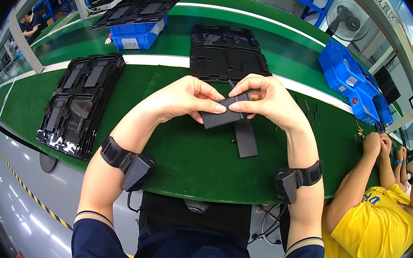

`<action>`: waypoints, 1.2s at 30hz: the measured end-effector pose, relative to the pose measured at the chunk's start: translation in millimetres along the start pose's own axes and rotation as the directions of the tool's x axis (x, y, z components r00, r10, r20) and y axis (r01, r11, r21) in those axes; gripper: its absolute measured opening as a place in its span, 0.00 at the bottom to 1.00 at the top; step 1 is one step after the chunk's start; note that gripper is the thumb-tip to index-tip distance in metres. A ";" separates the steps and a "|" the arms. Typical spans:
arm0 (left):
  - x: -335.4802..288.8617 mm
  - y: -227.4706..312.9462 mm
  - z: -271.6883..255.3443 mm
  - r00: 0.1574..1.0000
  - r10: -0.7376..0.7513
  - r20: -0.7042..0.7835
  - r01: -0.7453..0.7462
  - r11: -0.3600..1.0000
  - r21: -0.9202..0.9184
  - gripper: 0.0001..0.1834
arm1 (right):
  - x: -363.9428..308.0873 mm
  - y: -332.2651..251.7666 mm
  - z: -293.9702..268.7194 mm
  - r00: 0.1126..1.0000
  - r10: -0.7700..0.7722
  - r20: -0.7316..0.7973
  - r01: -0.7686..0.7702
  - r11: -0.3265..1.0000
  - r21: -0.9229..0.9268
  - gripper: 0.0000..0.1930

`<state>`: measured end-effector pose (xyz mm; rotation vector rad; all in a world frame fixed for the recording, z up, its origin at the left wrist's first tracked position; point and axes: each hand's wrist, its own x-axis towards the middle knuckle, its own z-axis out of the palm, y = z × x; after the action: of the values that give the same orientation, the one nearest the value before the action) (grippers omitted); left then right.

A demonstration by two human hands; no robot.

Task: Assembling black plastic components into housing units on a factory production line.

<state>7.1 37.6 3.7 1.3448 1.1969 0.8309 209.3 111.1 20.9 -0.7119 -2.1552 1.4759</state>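
Between both hands I hold a flat black rectangular case, tilted with its right end higher, just above the green mat. My left hand pinches its left part, thumb lying on top. At the right end, the thumb and fingers of my right hand are closed on it. A thin dark piece shows by my right fingertips, too small to name. Under the case, a second black rectangular piece lies on the mat, its upper end partly covered.
Stacked black plastic trays stand at the left. Another black tray lies beyond my hands. Small dark strips are scattered to the right. Blue bins stand at the far right; a blue crate supports trays far left. A co-worker in yellow sits at right.
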 end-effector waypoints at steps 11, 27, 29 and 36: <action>-2.7 -0.2 -7.1 1.000 0.011 0.013 -0.011 1.000 -0.021 0.15 | -1.7 2.8 -20.4 1.000 0.003 0.004 -0.003 0.992 0.127 0.13; -4.4 2.1 -4.1 0.996 -0.014 0.083 0.012 1.000 0.029 0.14 | -2.4 3.1 -16.4 0.996 0.001 0.088 -0.008 0.997 0.080 0.17; -2.7 0.2 -4.7 0.996 -0.025 0.085 0.025 1.000 0.001 0.14 | -3.4 1.3 -15.5 0.999 -0.005 0.038 0.003 0.998 0.070 0.16; -1.7 -4.3 3.6 0.999 -0.013 0.037 0.017 0.995 -0.102 0.13 | -3.9 3.4 -20.3 0.996 0.061 0.063 -0.064 0.997 0.052 0.14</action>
<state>9.3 34.6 -0.8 1.2609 1.1199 0.8421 225.2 124.3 24.4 -0.7299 -2.1473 1.6014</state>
